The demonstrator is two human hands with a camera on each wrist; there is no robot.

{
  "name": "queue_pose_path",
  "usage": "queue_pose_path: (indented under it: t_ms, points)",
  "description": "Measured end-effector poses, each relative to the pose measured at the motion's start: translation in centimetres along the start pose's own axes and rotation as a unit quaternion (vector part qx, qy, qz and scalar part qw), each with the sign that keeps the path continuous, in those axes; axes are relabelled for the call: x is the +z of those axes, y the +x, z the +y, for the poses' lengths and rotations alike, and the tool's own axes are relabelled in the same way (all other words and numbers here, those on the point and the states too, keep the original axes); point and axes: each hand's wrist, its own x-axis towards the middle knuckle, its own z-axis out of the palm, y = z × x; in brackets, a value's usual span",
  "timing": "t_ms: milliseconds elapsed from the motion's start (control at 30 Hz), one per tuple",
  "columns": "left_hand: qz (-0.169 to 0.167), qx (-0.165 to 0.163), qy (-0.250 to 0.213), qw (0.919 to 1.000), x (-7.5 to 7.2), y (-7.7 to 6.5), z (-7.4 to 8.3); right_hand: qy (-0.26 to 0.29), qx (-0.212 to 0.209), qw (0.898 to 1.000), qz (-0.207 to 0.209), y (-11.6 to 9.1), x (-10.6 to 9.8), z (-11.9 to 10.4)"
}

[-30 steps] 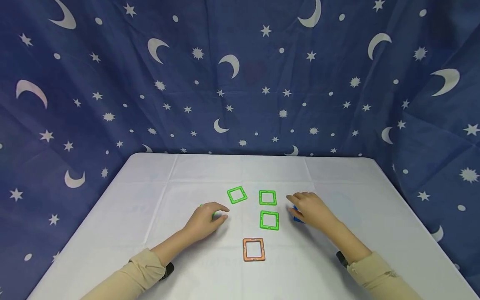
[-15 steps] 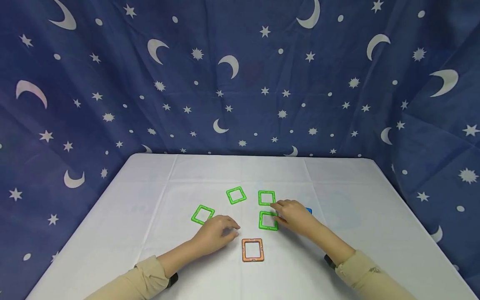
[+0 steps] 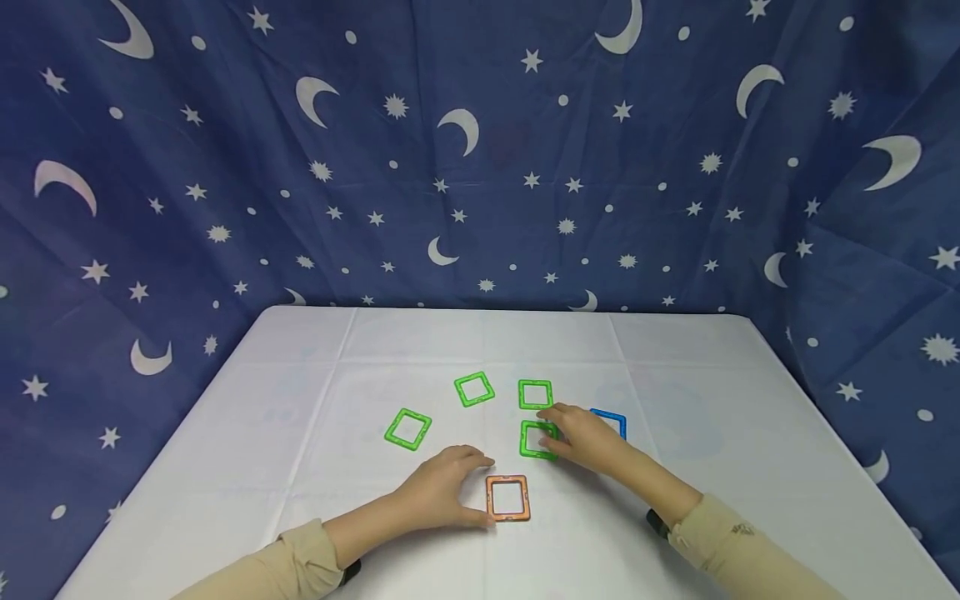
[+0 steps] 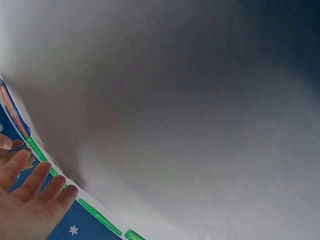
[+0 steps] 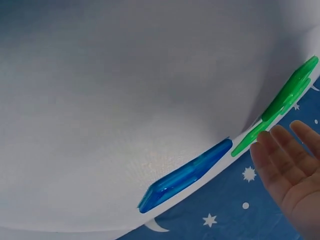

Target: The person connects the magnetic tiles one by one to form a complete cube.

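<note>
My left hand [image 3: 442, 492] is at the left side of an orange square frame tile [image 3: 507, 498], thumb and fingers spread apart. The thumb tip lies by the tile's lower left corner; whether it touches cannot be made out. My right hand [image 3: 588, 436] reaches over the right side of a green square frame tile [image 3: 537, 454], covering part of that edge. Its fingers look extended in the right wrist view, and I see no grip. Another green tile [image 3: 536, 394] lies just behind. Beside the right hand sits a blue square frame tile [image 3: 619, 423], partly hidden by it.
Two more green tiles lie at the left: a turned green tile [image 3: 408, 429] beyond my left hand and a tilted green tile [image 3: 474, 389] farther back. All rest on a white-covered table [image 3: 337, 467]. A dark blue starry curtain [image 3: 487, 167] hangs behind.
My left hand has moved right and nearer, from the left green tile to the orange tile, its fingers spreading wider. My right hand has gone left from the blue tile to the green one.
</note>
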Motion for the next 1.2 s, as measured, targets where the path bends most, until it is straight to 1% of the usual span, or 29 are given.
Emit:
queue_pose_path:
  t_ms: [267,400,533,700,867,1000,1133,1200]
  points:
    - [-0.018,0.017,-0.008,0.9997,0.4,0.2,0.7,0.021,0.021,0.999,-0.023,0.0,0.7,0.0]
    - [-0.025,0.013,0.004,0.9996,0.5,0.2,1.2,0.024,0.035,0.998,-0.04,0.0,1.0,-0.3]
    - [-0.026,0.005,0.022,0.9994,0.6,0.2,1.3,0.019,0.04,0.998,-0.047,0.0,1.1,-0.5]
    - [-0.015,-0.001,0.035,0.9993,0.8,0.4,1.2,0.011,0.035,0.999,-0.04,0.0,1.2,-0.8]
    - [-0.004,-0.002,0.034,0.9994,0.8,0.6,1.3,0.002,0.031,0.999,-0.029,0.0,1.3,-1.0]
    - [0.0,-0.005,0.04,0.9992,0.7,0.7,1.4,0.002,0.033,0.999,-0.026,0.1,1.3,-1.0]
    - [0.003,-0.007,0.051,0.9986,0.8,0.8,1.4,-0.003,0.027,0.999,-0.025,0.1,1.3,-1.2]
    - [0.005,-0.003,0.057,0.9984,0.8,0.9,1.3,-0.01,0.022,0.999,-0.023,0.1,1.2,-1.1]
